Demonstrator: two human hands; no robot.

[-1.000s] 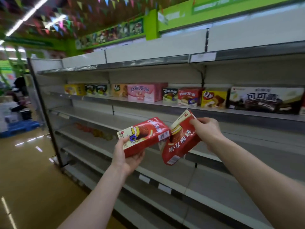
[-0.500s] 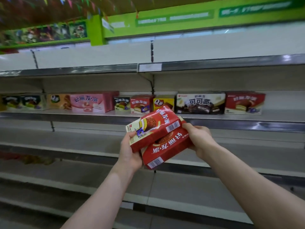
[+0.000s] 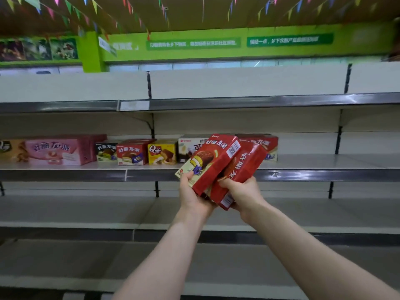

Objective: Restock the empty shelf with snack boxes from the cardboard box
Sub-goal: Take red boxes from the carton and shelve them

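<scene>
Two red snack boxes are held up in front of the shelf, overlapping and tilted. My left hand [image 3: 192,194] grips the front red box [image 3: 211,162] from below. Behind it, my right hand [image 3: 242,194] grips the second red box [image 3: 244,169] at its lower end. Both boxes hover just before the edge of the stocked shelf [image 3: 324,162], whose right part is bare. The cardboard box is out of view.
A row of snack boxes stands on that shelf: a pink box [image 3: 57,151], a small dark box [image 3: 106,152], a red box [image 3: 132,153], a yellow box [image 3: 162,152], a dark box behind the held ones, a red box [image 3: 269,146]. Bare shelves lie above [image 3: 238,100] and below [image 3: 86,211].
The view has swung right along the shelving. Both hands rose and moved right, bringing the two boxes together until they overlap in front of the stocked shelf.
</scene>
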